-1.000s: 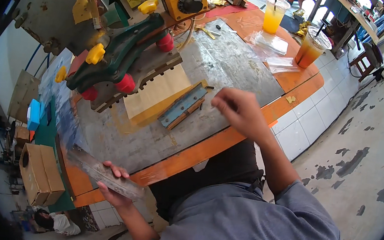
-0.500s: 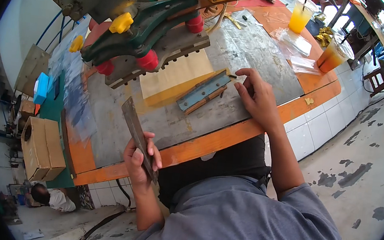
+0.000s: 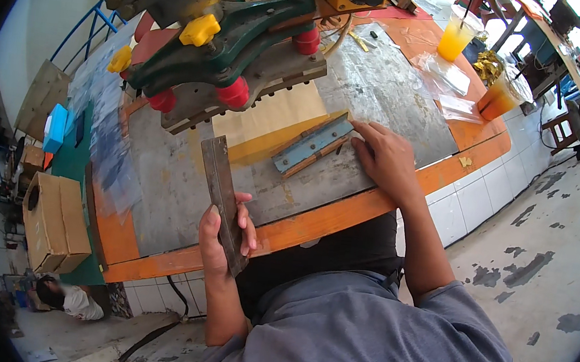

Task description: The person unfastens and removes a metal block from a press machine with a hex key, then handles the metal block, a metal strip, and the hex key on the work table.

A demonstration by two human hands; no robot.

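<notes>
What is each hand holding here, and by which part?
The left hand grips a flat metal bar by its lower end. The right hand holds nothing; its fingers rest on the blue hinge plate.

The bench (image 3: 343, 211) has an orange edge and a grey, scratched top. At its 12 o'clock the machine (image 3: 238, 34) is dark green with yellow and red knobs. The hinge (image 3: 311, 144) is pale blue, the metal strip (image 3: 221, 195) is dull grey-brown. At 2 o'clock the two drinks (image 3: 457, 39) are yellow and orange-brown.
</notes>
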